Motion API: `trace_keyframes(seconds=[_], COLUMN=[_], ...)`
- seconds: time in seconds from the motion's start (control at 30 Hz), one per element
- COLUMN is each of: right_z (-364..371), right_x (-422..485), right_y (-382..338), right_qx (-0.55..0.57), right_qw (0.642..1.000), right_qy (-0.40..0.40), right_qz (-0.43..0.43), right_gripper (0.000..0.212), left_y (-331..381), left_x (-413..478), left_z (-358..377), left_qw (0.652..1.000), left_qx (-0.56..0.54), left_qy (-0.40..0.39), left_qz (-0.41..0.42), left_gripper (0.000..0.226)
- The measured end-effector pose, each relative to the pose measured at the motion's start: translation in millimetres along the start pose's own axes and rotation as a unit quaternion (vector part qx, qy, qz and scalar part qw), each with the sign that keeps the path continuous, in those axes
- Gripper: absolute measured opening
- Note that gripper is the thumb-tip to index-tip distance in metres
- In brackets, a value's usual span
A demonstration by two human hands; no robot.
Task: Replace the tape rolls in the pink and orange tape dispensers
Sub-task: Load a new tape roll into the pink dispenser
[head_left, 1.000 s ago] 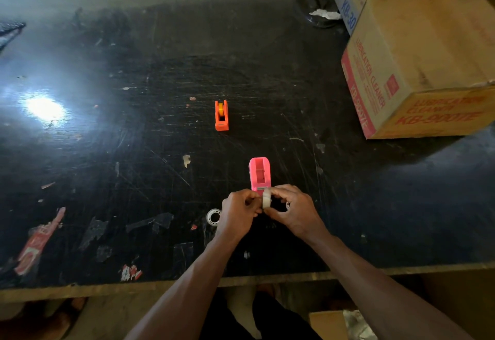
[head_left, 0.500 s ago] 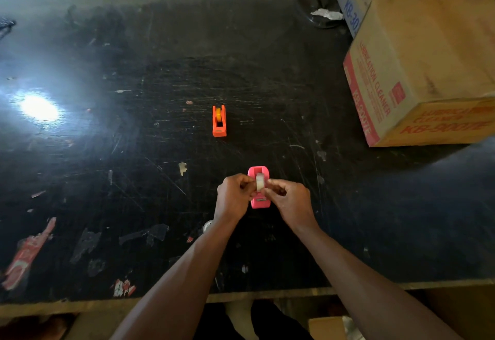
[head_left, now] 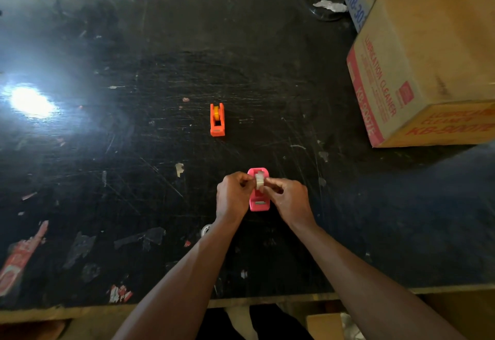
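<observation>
You've got the roll (head_left: 259, 181) pinched from both sides, left hand (head_left: 233, 195) and right hand (head_left: 289, 197), so it's upright and lined up over the pink dispenser (head_left: 259, 204) slot. The orange dispenser (head_left: 217, 120) sits farther back on the table (head_left: 294, 85), probably next.

Left hand (head_left: 232, 196), right hand (head_left: 291, 198) — both curled, pinching the tape roll (head_left: 259, 181).

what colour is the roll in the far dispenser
Yellowish amber: the roll sits inside the orange dispenser, seen best in the head view.
</observation>
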State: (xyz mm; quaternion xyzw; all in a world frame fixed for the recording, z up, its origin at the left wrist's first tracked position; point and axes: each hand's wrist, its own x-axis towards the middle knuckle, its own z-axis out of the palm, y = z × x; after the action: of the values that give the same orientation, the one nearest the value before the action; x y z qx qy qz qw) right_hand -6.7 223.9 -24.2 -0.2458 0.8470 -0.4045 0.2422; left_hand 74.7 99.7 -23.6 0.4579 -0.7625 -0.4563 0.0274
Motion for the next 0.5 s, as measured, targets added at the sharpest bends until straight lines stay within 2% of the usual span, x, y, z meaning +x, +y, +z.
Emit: trace_keyframes(seconds=[0.2,0.5], right_z=[2.3,10.6], right_x=[-0.2,-2.1], right_y=[-0.5,3.1], right_qx=[-0.029,-0.086], right_qw=[1.0,0.996], right_qy=[-0.006,0.022], right_qz=[-0.009,-0.004], right_gripper=[0.024,0.027], left_y=[0.0,-8.1], left_x=[-1.1,5.2], left_z=[2.7,3.9], left_qw=[1.0,0.999], left_qx=[0.005,-0.039], left_qy=[0.011,0.017], left_qz=[-0.011,-0.032], left_gripper=[0.005,0.012])
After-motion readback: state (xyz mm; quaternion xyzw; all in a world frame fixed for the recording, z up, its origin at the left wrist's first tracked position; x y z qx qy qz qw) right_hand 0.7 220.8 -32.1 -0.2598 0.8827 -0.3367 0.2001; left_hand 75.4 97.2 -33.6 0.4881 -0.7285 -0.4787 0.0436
